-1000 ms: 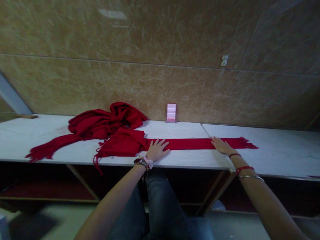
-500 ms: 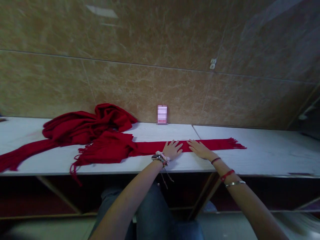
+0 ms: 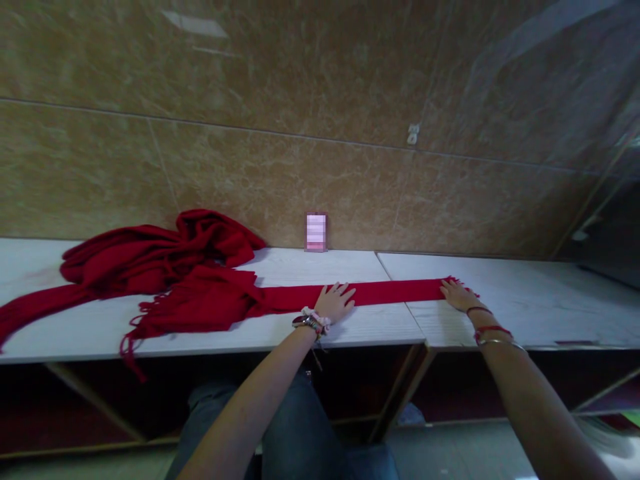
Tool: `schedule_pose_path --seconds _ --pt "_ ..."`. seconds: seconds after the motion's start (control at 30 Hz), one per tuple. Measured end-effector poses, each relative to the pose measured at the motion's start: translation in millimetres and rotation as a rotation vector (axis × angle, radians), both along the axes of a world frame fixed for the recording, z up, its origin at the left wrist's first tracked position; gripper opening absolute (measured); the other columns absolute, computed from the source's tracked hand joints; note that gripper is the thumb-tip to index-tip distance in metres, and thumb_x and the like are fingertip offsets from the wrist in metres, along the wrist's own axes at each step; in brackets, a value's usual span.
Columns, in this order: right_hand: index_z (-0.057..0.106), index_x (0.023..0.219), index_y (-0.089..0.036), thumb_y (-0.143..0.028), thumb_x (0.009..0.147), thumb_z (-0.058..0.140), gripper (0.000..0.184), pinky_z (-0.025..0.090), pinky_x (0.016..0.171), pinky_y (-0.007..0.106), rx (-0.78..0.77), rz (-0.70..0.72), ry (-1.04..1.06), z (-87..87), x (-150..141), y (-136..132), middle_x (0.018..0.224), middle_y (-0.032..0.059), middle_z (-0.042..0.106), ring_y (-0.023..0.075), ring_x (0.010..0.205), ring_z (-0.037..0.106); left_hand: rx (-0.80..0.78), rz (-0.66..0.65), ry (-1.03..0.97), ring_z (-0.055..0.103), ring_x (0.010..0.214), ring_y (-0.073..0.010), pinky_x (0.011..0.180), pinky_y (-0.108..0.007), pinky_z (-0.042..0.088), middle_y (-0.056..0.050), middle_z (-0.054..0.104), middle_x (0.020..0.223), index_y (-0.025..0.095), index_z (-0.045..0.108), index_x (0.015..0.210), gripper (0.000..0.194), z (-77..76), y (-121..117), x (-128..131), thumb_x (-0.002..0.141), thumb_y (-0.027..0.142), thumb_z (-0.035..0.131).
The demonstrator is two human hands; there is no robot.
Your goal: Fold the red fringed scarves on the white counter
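Observation:
A red fringed scarf [image 3: 390, 293] lies on the white countertop, its right part stretched out in a narrow flat strip. Its left part is bunched, with fringe hanging over the counter's front edge. My left hand [image 3: 334, 304] rests flat on the middle of the strip, fingers spread; a watch and a scrunchie circle the wrist. At the strip's right end, my right hand [image 3: 457, 295] lies with fingers outstretched on the cloth beside the fringe. Behind the bunched part sits a crumpled heap of red cloth [image 3: 135, 257], one end trailing off to the left.
A phone-like rectangle with a blurred face [image 3: 316, 232] stands upright against the brown marbled wall [image 3: 240, 173]. The white countertop [image 3: 520, 307] has a seam near its middle. Open shelves [image 3: 350, 387] lie below it, and a dark object [image 3: 610, 233] is at the far right.
My right hand has slid right along the strip, from near its middle to the fringed end. My left hand remains on the middle of the strip. The view has shifted slightly right.

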State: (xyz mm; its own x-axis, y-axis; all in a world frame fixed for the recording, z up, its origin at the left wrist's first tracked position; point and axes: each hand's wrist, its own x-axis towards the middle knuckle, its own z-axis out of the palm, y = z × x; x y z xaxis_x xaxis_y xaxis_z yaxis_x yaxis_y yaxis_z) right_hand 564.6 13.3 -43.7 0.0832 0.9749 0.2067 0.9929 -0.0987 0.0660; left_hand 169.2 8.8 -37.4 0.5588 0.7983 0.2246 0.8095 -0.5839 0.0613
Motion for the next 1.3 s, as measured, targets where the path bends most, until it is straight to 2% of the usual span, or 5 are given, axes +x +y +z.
schedule_pose_path --seconds 0.13,0.4,0.7,0.97,1.3 --pt "0.038 0.132 -0.011 -0.03 0.089 0.026 0.048 0.027 0.1 0.048 0.031 0.079 -0.017 0.4 -55.1 7.6 0.14 0.0183 0.029 0.0278 0.129 0.025 0.006 0.009 -0.041 0.031 0.127 -0.0256 0.101 -0.048 0.025 -0.004 0.038 0.138 0.025 0.043 0.128 0.043 0.2 -3.2 2.1 0.089 0.04 0.03" --pt "0.04 0.131 -0.017 -0.04 0.091 0.026 0.048 0.026 0.102 0.047 -0.007 0.728 0.174 2.5 -215.2 -3.7 0.139 0.0121 0.035 0.023 0.129 0.028 0.001 0.071 0.008 0.038 0.122 -0.0227 0.096 -0.05 0.031 -0.005 0.043 0.133 0.024 0.048 0.121 0.039 13.8 -6.1 -26.2 0.091 0.033 0.025" --pt "0.035 0.134 -0.021 -0.038 0.091 0.026 0.047 0.024 0.102 0.051 -0.105 0.667 0.169 2.4 -217.7 -6.9 0.141 0.0095 0.031 0.0227 0.13 0.024 0.041 0.216 0.069 0.033 0.126 -0.0228 0.101 -0.042 0.027 -0.006 0.038 0.138 0.022 0.042 0.129 0.042 6.4 -14.7 -120.1 0.091 0.034 0.028" --pt "0.056 0.115 -0.019 -0.031 0.085 0.043 0.036 0.036 0.098 0.042 -0.079 0.75 0.235 29.0 -264.0 21.5 0.12 0.0101 0.056 0.0226 0.113 0.05 0.078 0.298 -0.014 0.037 0.123 -0.0223 0.1 -0.043 0.03 -0.005 0.044 0.133 0.023 0.049 0.122 0.038 5.3 -22.2 -115.7 0.089 0.031 0.031" --pt "0.054 0.117 -0.011 -0.025 0.087 0.04 0.036 0.036 0.098 0.041 0.065 0.92 0.372 -1.3 -328.9 10.7 0.12 0.0138 0.055 0.022 0.115 0.047 0.083 0.297 -0.012 0.04 0.121 -0.0195 0.099 -0.038 0.031 -0.005 0.046 0.131 0.02 0.049 0.121 0.038 3.5 -21.4 -118.9 0.09 0.03 0.03"
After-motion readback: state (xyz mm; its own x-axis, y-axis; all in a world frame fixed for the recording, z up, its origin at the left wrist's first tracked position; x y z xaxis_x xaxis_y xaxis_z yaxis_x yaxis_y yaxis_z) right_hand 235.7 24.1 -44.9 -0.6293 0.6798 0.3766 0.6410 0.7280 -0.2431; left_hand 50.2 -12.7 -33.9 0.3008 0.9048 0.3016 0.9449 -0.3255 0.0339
